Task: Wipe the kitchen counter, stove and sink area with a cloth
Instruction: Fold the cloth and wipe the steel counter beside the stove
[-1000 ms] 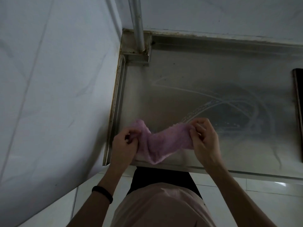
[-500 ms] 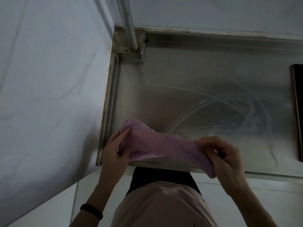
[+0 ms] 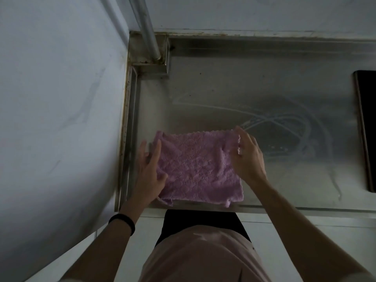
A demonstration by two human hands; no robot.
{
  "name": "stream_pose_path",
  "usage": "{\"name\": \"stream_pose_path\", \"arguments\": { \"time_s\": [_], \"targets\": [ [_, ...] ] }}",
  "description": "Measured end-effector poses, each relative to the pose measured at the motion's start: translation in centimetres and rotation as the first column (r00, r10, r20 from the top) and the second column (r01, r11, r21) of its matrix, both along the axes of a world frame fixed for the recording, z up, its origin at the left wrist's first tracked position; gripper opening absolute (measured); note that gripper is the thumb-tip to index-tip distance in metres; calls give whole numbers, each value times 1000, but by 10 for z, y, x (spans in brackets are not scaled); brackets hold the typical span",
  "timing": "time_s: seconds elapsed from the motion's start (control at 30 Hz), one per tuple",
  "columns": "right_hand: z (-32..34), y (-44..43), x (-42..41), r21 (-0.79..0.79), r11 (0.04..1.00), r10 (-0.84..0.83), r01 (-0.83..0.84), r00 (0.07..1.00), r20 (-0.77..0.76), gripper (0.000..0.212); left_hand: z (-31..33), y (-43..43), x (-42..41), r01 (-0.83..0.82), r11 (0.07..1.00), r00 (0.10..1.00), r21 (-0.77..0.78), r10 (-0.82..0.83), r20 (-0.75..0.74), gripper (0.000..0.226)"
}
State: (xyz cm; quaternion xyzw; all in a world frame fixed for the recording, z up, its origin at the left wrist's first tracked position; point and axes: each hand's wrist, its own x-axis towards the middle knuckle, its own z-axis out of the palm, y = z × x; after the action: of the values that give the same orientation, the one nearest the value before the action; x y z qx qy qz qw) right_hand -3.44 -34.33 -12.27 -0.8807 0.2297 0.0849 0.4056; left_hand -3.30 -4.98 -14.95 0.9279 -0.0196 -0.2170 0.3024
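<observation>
now cloth (image 3: 197,165) flat on streaked steel counter (image 3: 223,88) by wall (image 3: 61,98); left hand (image 3: 150,169), right hand (image 3: 248,157) fingers (image 3: 244,137) straight.

Left grip (image 3: 149,171), right grip (image 3: 248,157) both flat, palms down, spread apart

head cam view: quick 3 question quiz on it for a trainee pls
1. True or false: the pink cloth lies spread out flat on the steel counter.
2. Which wrist wears the dark band? A) left B) right C) both
3. Fill in: the pale streaks on the counter lie to the cloth's ____ (left or right).

Key: 1 true; 2 A; 3 right
</observation>
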Motion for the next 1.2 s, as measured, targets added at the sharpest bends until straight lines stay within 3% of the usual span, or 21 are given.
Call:
{"name": "stream_pose_path", "arguments": {
  "time_s": [0.07, 0.17, 0.2, 0.27, 0.33, 0.4, 0.5, 0.67, 0.77, 0.87, 1.03, 1.13, 1.2],
  "targets": [
    [0, 4, -23, -100, 994, -35, 31, 999, -40, 61, 4, 3, -10, -93, 996, 995, 0, 93, 20, 105],
    [0, 13, -70, -180, 974, -173, 142, 970, -171, 30, 9, 6, -43, -290, 957, 957, 20, 290, -18, 85],
    [0, 16, -85, -185, 969, -207, 162, 944, -259, 29, 10, 7, -56, -328, 944, 942, 32, 329, -60, 77],
    [-1, 23, -111, -162, 974, -216, 161, 881, -420, 40, 11, 5, -77, -377, 925, 915, 33, 378, -138, 56],
    [-3, 32, -123, -100, 982, -189, 161, 856, -481, 48, 12, 2, -88, -390, 919, 904, 58, 394, -169, 52],
    [-5, 40, -123, -61, 986, -164, 154, 868, -469, 49, 12, -2, -90, -362, 929, 918, 73, 369, -146, 55],
    [-6, 48, -117, -69, 992, -129, 110, 903, -409, 34, 13, -9, -86, -325, 945, 940, 43, 327, -99, 44],
    [-4, 36, -121, -50, 988, -153, 146, 966, -208, 20, 16, -7, -87, -338, 928, 941, -157, 330, -78, 44],
    [-5, 23, -128, 70, 968, -211, 239, 937, -278, 22, 22, 1, -91, -394, 881, 919, -263, 386, -83, 49],
    [-4, 13, -135, 155, 938, -233, 310, 895, -381, 17, 26, 10, -92, -358, 901, 934, -246, 349, -80, 49],
    [9, -2, -146, 212, 899, -248, 383, 845, -474, 22, 27, 24, -101, -173, 976, 985, -130, 174, -7, 21],
    [22, -5, -137, 288, 862, -270, 418, 858, -438, 34, 33, 20, -92, -186, 979, 974, -80, 195, 113, 20],
    [28, -6, -119, 352, 835, -291, 423, 883, -368, 30, 36, 13, -74, -221, 969, 954, -109, 238, 184, 23]
  ]
}}
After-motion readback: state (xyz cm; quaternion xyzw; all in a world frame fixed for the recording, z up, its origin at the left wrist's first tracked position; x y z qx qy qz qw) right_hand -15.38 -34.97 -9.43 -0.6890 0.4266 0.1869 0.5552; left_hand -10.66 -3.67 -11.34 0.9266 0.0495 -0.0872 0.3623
